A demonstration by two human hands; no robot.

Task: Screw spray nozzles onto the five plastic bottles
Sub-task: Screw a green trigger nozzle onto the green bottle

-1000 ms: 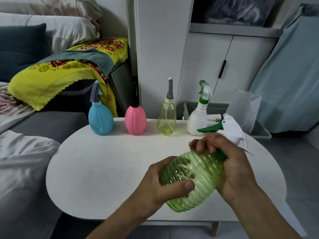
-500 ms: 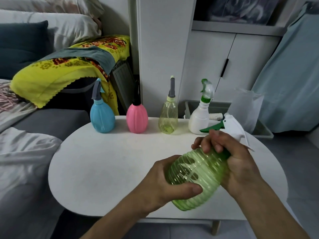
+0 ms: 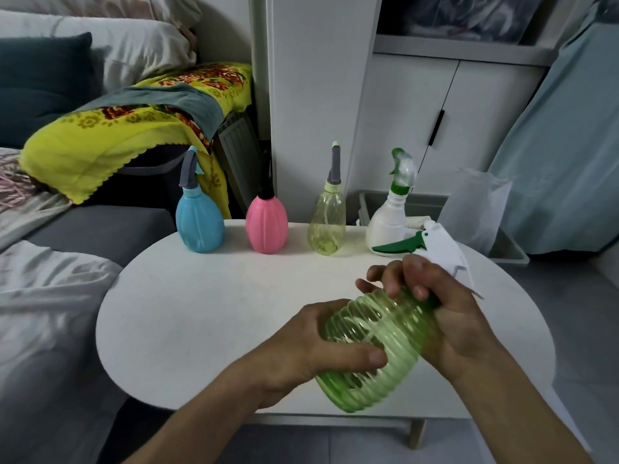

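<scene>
Little changed: left hand (image 3: 301, 349) still grips ribbed green bottle (image 3: 378, 346), right hand (image 3: 445, 316) fingers curled round nozzle (image 3: 435, 246) collar; four capped bottles on worktop (image 3: 201, 313).

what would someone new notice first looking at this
First, the ribbed green bottle held tilted over the near edge of the white table: the left hand grips its body while the right hand wraps its neck at the white spray nozzle. Behind, along the far edge, stand a blue bottle, pink bottle, yellowish clear bottle and white bottle, all nozzled.
</scene>
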